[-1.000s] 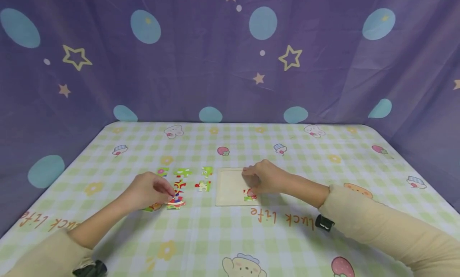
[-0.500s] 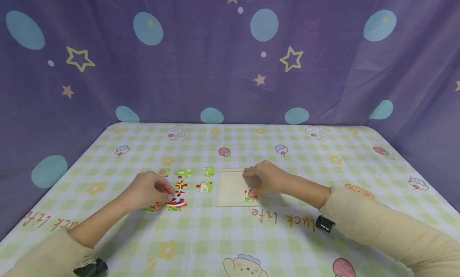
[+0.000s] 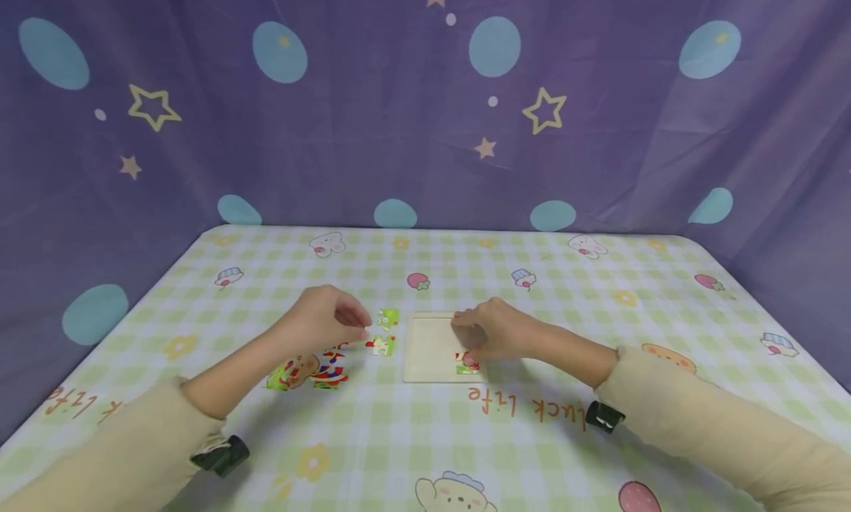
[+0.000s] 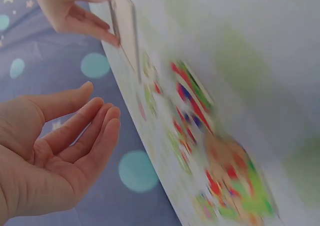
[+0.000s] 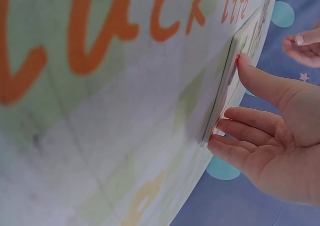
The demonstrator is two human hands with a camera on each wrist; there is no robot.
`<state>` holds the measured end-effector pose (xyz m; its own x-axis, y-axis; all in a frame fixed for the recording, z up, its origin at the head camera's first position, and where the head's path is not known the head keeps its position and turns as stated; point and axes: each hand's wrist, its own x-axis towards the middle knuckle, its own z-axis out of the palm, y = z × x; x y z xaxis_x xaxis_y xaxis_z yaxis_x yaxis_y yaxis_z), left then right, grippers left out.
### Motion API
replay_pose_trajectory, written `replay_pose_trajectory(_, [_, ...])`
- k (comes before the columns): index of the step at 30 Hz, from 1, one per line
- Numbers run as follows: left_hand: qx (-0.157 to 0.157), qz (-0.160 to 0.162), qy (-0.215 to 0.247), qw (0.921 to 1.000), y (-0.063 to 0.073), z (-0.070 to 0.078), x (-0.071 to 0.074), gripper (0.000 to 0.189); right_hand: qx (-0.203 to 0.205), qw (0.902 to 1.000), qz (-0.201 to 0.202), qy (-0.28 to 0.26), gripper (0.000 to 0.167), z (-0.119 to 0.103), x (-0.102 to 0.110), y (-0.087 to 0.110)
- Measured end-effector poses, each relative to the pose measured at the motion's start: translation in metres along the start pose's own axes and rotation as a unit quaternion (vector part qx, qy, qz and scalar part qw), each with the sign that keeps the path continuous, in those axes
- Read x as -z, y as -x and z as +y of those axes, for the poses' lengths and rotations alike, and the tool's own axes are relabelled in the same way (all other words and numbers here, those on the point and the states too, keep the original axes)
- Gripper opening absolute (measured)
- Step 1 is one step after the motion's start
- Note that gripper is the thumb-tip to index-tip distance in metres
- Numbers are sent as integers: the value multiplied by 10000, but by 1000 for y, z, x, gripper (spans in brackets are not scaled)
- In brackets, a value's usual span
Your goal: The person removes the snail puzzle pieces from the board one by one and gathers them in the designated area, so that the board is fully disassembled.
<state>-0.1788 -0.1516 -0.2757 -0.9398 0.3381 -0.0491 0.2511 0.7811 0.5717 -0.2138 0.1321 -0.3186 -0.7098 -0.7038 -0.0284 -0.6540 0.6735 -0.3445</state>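
Note:
My left hand (image 3: 323,321) hovers over the loose jigsaw pieces, thumb and fingers apart with nothing between them; the left wrist view shows its fingers loosely bent. Just right of its fingertips lie a green piece (image 3: 388,319) and a green-and-red piece (image 3: 380,346). Pieces with a brown face (image 3: 294,370) and with red, white and blue stripes (image 3: 329,377) lie below the hand, which hides others. My right hand (image 3: 499,331) rests on the right side of a pale puzzle tray (image 3: 428,346). Its thumb touches a red-and-green piece (image 3: 464,368) in the tray's near right corner.
A checked tablecloth (image 3: 399,453) with printed cartoons and lettering covers the table. Behind it hangs a purple curtain (image 3: 399,128) with stars and blue ovals. Dark bands (image 3: 221,455) sit at the sleeve cuffs.
My left hand has left the striped piece and moved right and away from me, uncovering the brown-faced piece and covering pieces at the back. My right hand stays on the tray.

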Motion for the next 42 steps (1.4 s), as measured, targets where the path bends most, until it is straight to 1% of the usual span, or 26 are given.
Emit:
replay_pose_trajectory(2, [-93, -38, 37, 9999, -7, 8, -6, 12, 71, 10000, -5, 6, 55, 0, 0, 1])
replay_pose_trajectory(5, [-135, -133, 146, 9997, -16, 17, -17, 12, 244, 9997, 64, 75, 54, 1, 0, 3])
replay_pose_trajectory(9, [-145, -225, 296, 9992, -27, 28, -31, 13, 219, 9997, 37, 50, 57, 3, 0, 5])
replay_pose_trajectory(11, [-213, -268, 356, 9988, -32, 31, -37, 13, 87, 9999, -49, -63, 61, 4, 0, 5])
replay_pose_trajectory(16, [-478, -370, 491, 9970, -40, 38, -53, 12, 58, 9999, -117, 13, 66, 5, 0, 6])
replay_pose_trajectory(19, [-503, -442, 566, 9961, -44, 42, -63, 13, 76, 9999, -127, 58, 68, 4, 0, 7])
replay_pose_trajectory(24, [-507, -521, 626, 9954, -48, 47, -76, 14, -33, 9998, -189, 15, 71, 3, 1, 10])
replay_pose_trajectory(28, [-504, -562, 641, 9951, -50, 51, -83, 14, -105, 9997, -209, -32, 73, 4, 1, 13])
replay_pose_trajectory(30, [-569, -572, 645, 9947, -51, 53, -85, 14, -103, 9997, -204, -28, 73, 4, 2, 15])
replay_pose_trajectory(35, [-873, -583, 583, 9928, -54, 55, -89, 13, 25, 9998, -170, 74, 73, 9, 5, 19])
replay_pose_trajectory(42, [-910, -685, 661, 9913, -56, 58, -93, 10, 32, 9998, -191, -21, 72, 13, 6, 22])
